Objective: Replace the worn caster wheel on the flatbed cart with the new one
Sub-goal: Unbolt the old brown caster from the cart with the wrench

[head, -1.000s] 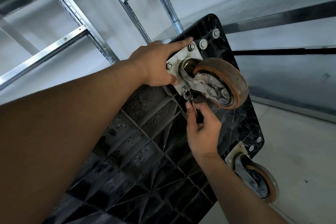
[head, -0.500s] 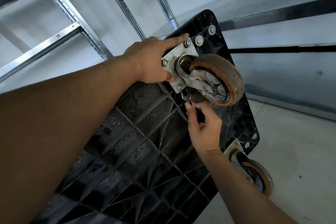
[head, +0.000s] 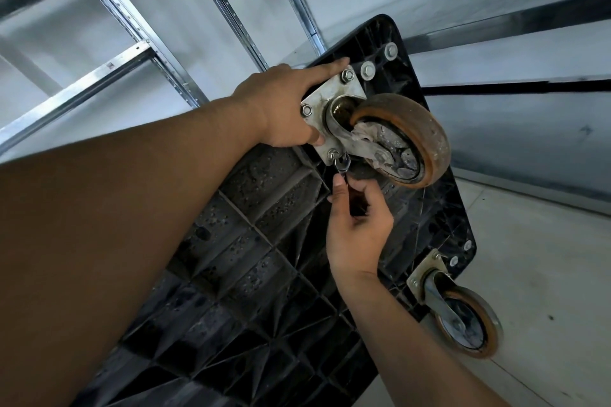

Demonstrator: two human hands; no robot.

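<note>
The black flatbed cart [head: 251,241] stands tipped on its side, its ribbed underside facing me. A worn brown caster wheel [head: 413,139] hangs from a grey mounting plate [head: 325,102] bolted near the cart's upper corner. My left hand [head: 284,106] lies flat against the plate's left edge, index finger stretched toward the top bolt [head: 347,75]. My right hand [head: 358,225] pinches a small wrench [head: 342,166], whose jaw sits just under the plate's lower bolt [head: 333,153]. A second caster [head: 463,317] is mounted at the cart's lower corner.
Metal shelving uprights and rails [head: 139,53] run behind the cart at the left and top. A grey wall [head: 529,149] stands to the right. The pale concrete floor [head: 545,274] spreads at the lower right beside the second caster.
The view has drifted slightly, so the cart and wheel sit a little lower in the frame. My right hand keeps the wrench at the lower bolt; my left hand stays on the plate.
</note>
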